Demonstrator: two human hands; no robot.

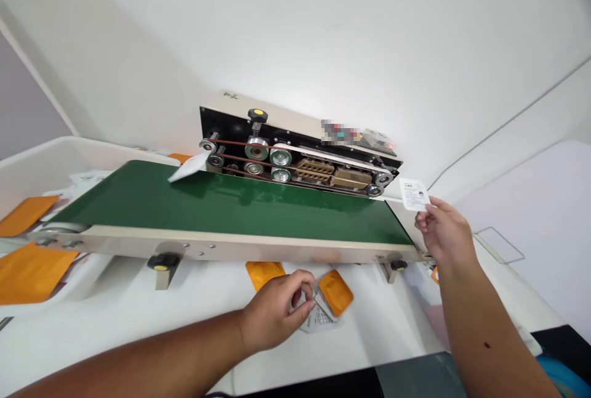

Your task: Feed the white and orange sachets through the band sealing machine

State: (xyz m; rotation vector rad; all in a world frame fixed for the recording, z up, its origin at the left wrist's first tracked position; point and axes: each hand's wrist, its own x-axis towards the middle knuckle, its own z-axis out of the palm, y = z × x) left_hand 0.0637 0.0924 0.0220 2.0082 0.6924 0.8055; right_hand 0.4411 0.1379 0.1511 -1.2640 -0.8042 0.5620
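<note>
My right hand (446,231) pinches a small white packet (414,195) by its lower right corner. Black print faces me, and the packet is held upright just beyond the right end of the belt sealing machine (300,158). Below the conveyor's front edge, my left hand (281,308) has its thumb and fingers curled together at the tips. Those tips meet at the edge of some white printed packets (321,318); what they grip is hidden. Orange packets lie close by, one to the right (336,292) and another partly behind the hand (264,273).
Another white packet (189,167) sticks out of the machine's left end above the green belt (231,207). At the left, a white bin (92,151) holds orange and white packets. Black knobs (164,260) project below the conveyor's front rail. A white wall stands behind.
</note>
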